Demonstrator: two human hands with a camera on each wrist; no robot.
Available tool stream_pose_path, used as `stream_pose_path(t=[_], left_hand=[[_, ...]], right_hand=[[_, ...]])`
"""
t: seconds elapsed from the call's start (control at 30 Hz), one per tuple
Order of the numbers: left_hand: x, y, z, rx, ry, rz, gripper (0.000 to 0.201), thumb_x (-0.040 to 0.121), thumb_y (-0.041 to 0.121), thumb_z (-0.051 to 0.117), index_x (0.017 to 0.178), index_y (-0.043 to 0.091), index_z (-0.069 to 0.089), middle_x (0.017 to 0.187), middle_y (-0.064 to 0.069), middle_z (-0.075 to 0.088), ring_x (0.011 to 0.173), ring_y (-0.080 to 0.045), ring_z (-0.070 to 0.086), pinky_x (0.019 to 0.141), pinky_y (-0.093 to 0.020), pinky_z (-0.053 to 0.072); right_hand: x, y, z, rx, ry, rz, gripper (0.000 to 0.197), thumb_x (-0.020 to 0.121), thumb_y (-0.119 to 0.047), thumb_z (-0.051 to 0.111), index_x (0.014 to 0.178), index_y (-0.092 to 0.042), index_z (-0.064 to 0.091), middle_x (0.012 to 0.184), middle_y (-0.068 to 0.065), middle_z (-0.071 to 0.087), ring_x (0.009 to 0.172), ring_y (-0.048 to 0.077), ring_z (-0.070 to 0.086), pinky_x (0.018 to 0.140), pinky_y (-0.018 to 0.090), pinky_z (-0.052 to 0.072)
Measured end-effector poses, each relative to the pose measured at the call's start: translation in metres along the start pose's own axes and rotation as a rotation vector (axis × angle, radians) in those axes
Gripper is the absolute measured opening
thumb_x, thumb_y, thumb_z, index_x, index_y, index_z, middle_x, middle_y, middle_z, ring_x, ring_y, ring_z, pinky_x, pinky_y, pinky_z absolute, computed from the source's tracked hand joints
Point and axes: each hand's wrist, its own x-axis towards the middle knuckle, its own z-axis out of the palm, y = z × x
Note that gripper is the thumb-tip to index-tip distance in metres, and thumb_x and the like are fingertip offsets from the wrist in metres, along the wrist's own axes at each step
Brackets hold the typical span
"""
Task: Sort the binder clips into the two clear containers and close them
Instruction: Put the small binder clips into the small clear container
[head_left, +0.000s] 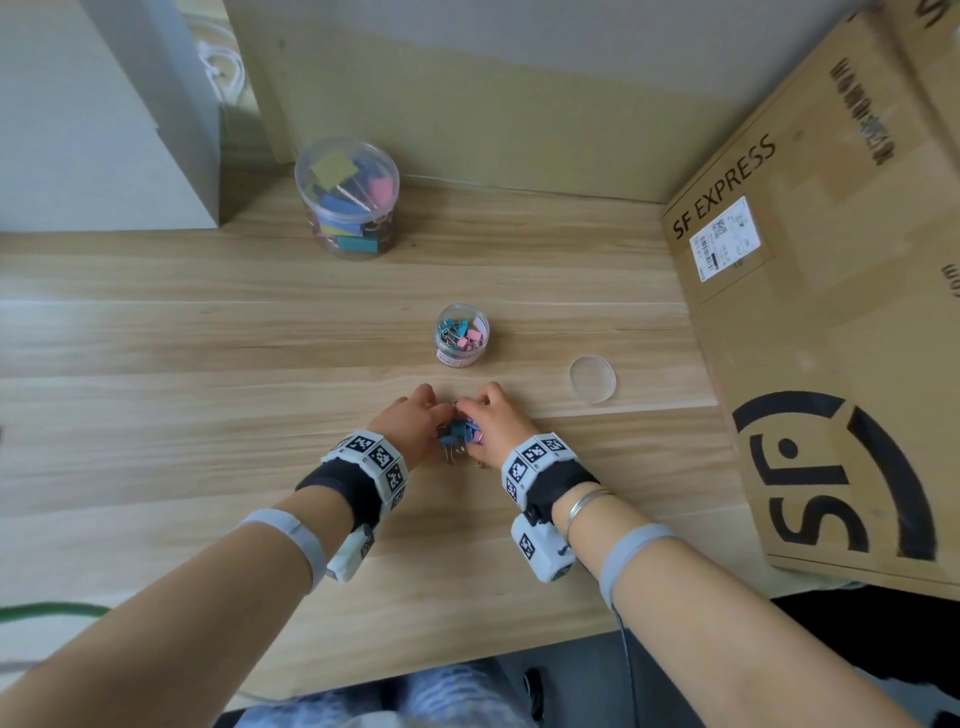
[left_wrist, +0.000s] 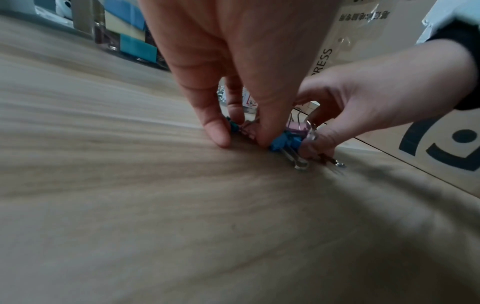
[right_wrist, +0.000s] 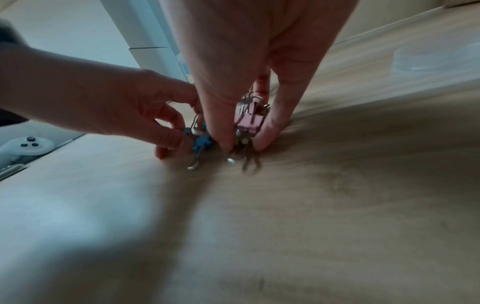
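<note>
A small heap of little blue, teal and pink binder clips (head_left: 458, 435) lies on the wooden table (head_left: 208, 415) between my two hands. My left hand (head_left: 415, 422) cups the heap from the left, its fingertips (left_wrist: 219, 135) down on the table around teal and blue clips (left_wrist: 284, 142). My right hand (head_left: 494, 415) closes in from the right and pinches a pink clip (right_wrist: 248, 121) between thumb and finger. Beyond the hands stands the small clear container (head_left: 461, 336), open and part full of small clips. Its clear lid (head_left: 592, 378) lies to the right. The large clear container (head_left: 347, 197) at the back left holds big clips under a lid.
A big cardboard shipping box (head_left: 831, 291) takes up the table's right side, close to the lid. A white cabinet (head_left: 93, 119) stands at the back left, and the wall runs along the back. The table's front edge lies near my knees.
</note>
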Motion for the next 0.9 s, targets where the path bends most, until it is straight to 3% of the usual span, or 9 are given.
stream_pose_path(t=[0.1, 0.43, 0.53, 0.7, 0.9], left_hand=[[0.002, 0.002, -0.001, -0.024, 0.015, -0.011, 0.044, 0.088, 0.020, 0.055, 0.131, 0.022, 0.046, 0.132, -0.011, 0.037, 0.108, -0.034, 0.053, 0.095, -0.038, 0.046], [0.001, 0.004, -0.016, -0.094, 0.057, -0.042, 0.043, 0.082, 0.025, 0.065, 0.122, 0.016, 0.054, 0.127, -0.012, 0.042, 0.101, -0.032, 0.059, 0.086, -0.033, 0.047], [-0.001, 0.012, -0.030, -0.125, 0.129, 0.017, 0.031, 0.082, 0.016, 0.062, 0.113, 0.012, 0.058, 0.123, -0.013, 0.045, 0.095, -0.033, 0.060, 0.078, -0.031, 0.047], [0.003, 0.026, -0.063, -0.100, 0.281, 0.099, 0.024, 0.083, 0.010, 0.057, 0.107, 0.008, 0.059, 0.122, -0.014, 0.047, 0.094, -0.032, 0.059, 0.072, -0.031, 0.046], [0.023, 0.033, -0.092, -0.079, 0.367, 0.066, 0.029, 0.085, 0.010, 0.055, 0.114, 0.007, 0.055, 0.122, -0.018, 0.046, 0.099, -0.037, 0.056, 0.081, -0.038, 0.047]], right_hand=[[0.003, -0.002, -0.002, -0.044, -0.006, -0.025, 0.044, 0.079, -0.016, 0.065, 0.119, -0.014, 0.047, 0.125, 0.011, 0.038, 0.096, 0.032, 0.057, 0.078, 0.038, 0.053], [0.007, 0.005, -0.004, 0.110, 0.100, -0.049, 0.037, 0.075, -0.012, 0.065, 0.112, -0.009, 0.059, 0.117, 0.008, 0.050, 0.099, 0.027, 0.057, 0.083, 0.033, 0.050], [0.008, 0.006, -0.006, 0.079, 0.101, -0.043, 0.031, 0.077, -0.013, 0.065, 0.107, -0.009, 0.060, 0.116, 0.008, 0.050, 0.098, 0.028, 0.059, 0.084, 0.037, 0.051], [0.014, 0.003, -0.010, -0.095, 0.040, -0.060, 0.032, 0.081, -0.013, 0.059, 0.112, -0.011, 0.054, 0.126, 0.008, 0.045, 0.100, 0.029, 0.058, 0.084, 0.033, 0.049], [0.016, 0.004, -0.014, -0.142, 0.024, -0.079, 0.028, 0.084, -0.011, 0.056, 0.112, -0.012, 0.052, 0.124, 0.008, 0.050, 0.094, 0.030, 0.059, 0.079, 0.030, 0.045]])
